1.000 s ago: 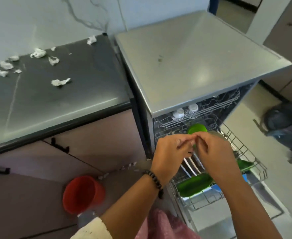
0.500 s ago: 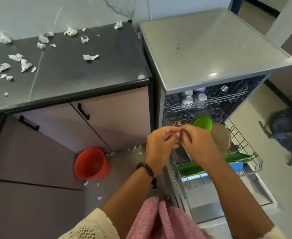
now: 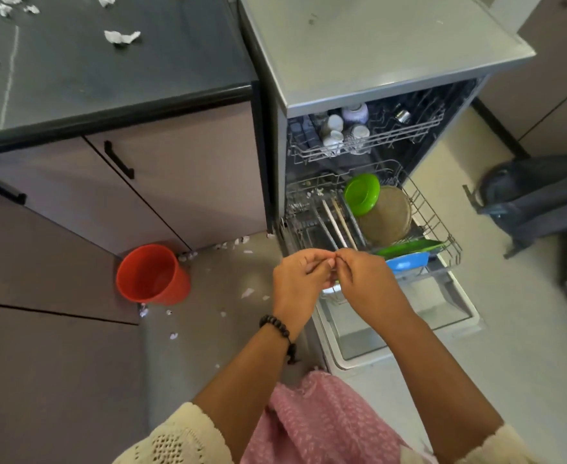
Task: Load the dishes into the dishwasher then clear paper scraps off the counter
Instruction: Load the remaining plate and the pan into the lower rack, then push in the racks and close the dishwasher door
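Observation:
The dishwasher (image 3: 375,45) stands open with its lower rack (image 3: 444,229) pulled out. In that rack sit a green bowl (image 3: 362,194), a brown plate (image 3: 387,217), a green plate (image 3: 409,248), a blue dish (image 3: 407,261) and some long utensils (image 3: 337,224). White cups (image 3: 334,135) fill the upper rack. My left hand (image 3: 300,279) and my right hand (image 3: 364,279) meet fingertip to fingertip above the rack's front left corner, fingers curled; nothing shows between them. Crumpled paper scraps (image 3: 121,36) lie on the dark counter (image 3: 108,78) at upper left.
A red bin (image 3: 151,274) stands on the floor by the cabinet corner, with small paper bits (image 3: 247,292) scattered around it. The lowered dishwasher door (image 3: 409,323) juts out below my hands. A dark backpack (image 3: 536,199) lies on the floor at right.
My view has pulled back and tilted down, showing more floor and the bin. Both hands have stayed pressed together and drawn back toward the rack's front edge.

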